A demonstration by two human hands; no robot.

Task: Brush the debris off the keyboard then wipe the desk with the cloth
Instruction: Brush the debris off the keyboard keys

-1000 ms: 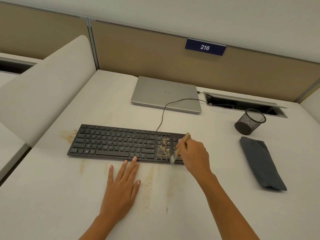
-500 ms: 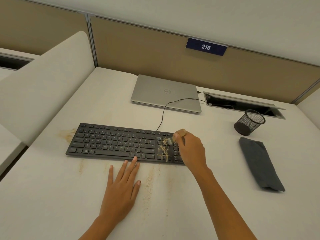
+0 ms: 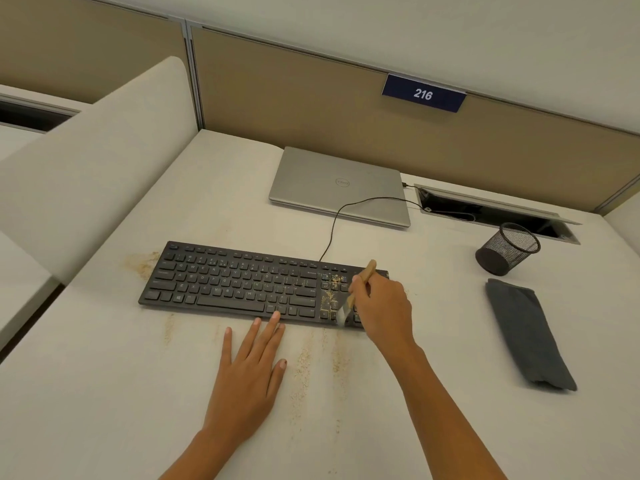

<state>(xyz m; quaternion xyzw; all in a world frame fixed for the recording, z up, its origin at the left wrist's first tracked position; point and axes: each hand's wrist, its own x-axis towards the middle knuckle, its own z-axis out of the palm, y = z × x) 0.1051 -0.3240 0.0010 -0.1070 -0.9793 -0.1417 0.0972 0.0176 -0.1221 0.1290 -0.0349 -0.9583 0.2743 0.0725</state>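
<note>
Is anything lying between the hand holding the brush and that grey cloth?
Nothing visible. Only bare desk separates the right hand, gripping the brush, from the cloth; the mesh cup stands farther back, off that path.

left hand [image 3: 247, 382]: is showing bare, broad across the back and narrowing into a slim wrist.
fingers [image 3: 266, 332]: are looking long and slender, with smooth joints, each one ending in a short, rounded nail.
left forearm [image 3: 194, 459]: is running slim and even, uncovered all the way to the lower edge of the view.
right hand [image 3: 382, 306]: is showing bare as well, rounded across the back, tapering into a narrow wrist.
right forearm [image 3: 450, 410]: is appearing lean and bare, widening gradually away from the wrist, uncovered as far as the view is reaching.
</note>
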